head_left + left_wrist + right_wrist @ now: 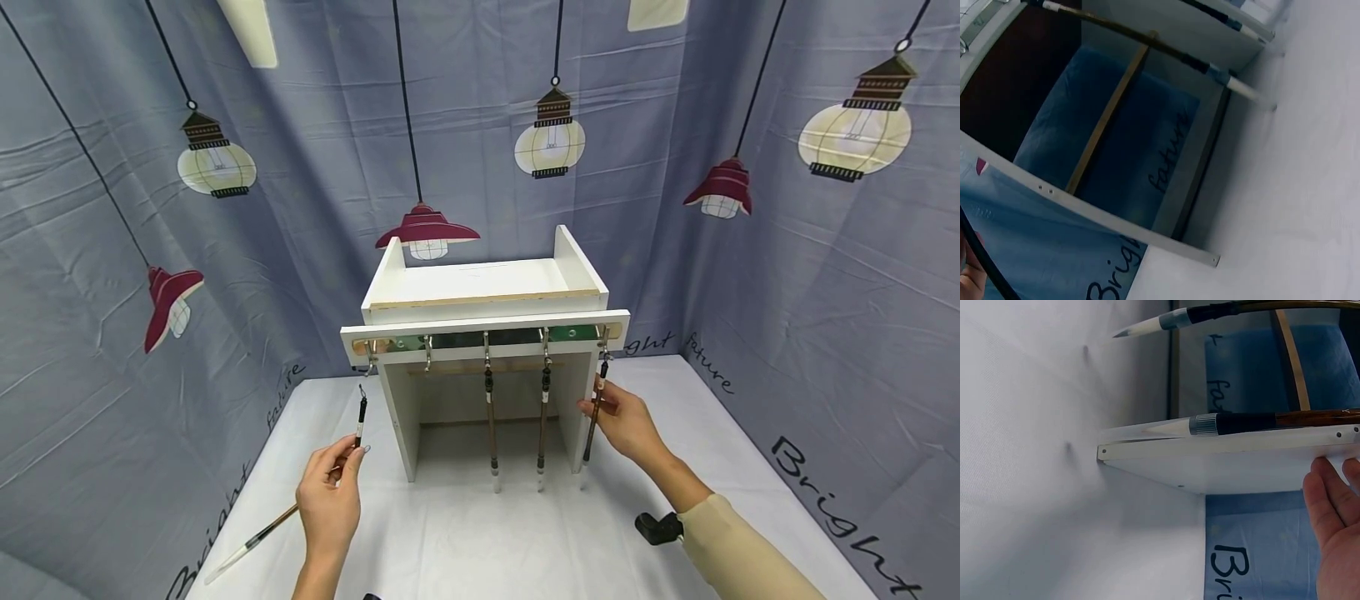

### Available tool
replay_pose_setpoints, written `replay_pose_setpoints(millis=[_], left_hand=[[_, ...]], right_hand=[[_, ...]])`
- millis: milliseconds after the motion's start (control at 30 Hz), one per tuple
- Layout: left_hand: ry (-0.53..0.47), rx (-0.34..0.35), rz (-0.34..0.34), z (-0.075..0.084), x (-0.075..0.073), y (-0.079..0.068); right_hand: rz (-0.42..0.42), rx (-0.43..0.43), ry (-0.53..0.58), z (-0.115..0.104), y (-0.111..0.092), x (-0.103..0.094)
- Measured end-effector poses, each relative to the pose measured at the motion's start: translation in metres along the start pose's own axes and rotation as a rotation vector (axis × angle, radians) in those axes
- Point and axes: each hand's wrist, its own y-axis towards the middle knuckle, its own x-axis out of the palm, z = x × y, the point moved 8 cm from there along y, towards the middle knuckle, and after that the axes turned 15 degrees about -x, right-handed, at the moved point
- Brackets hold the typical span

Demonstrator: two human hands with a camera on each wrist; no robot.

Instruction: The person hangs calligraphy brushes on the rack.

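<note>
My left hand (pixel 331 498) pinches a calligraphy brush (pixel 274 527) near its looped upper end, left of a white wooden stand (pixel 485 317). The brush slants across the hand, pale tip down to the left. A strip of this hand (pixel 969 278) and a dark shaft (pixel 982 256) show in the left wrist view. At the stand's right end, my right hand (pixel 626 421) has its fingertips round the upper handle of a brush (pixel 590 437) below the last hook. Its lower fingers (pixel 1322 500) lie beside the side panel (pixel 1241 447); thumb and index are outside the right wrist view.
Two more brushes, the left one (pixel 491 417) and the right one (pixel 543 417), hang tips down from the stand's rail. The two leftmost hooks, one of them a metal hook (pixel 428 353), are bare. A white cloth (pixel 450 542) covers the table; a patterned curtain (pixel 315 208) surrounds it.
</note>
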Motion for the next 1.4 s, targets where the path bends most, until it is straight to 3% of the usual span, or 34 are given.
replay_pose_setpoints(millis=[467,867,1400], left_hand=[[-0.223,0.056,0.01,0.02,0.006,-0.008],[-0.289,0.089,-0.02,0.038,0.025,-0.017],[-0.327,0.042,-0.103,0.05,0.045,-0.023]], right_hand=[[-0.01,0.013,0.002,0.002,0.0,0.001],[0.006,-0.009,0.012,0.0,0.0,-0.001],[0.014,-0.03,0.012,-0.002,-0.001,-0.002]])
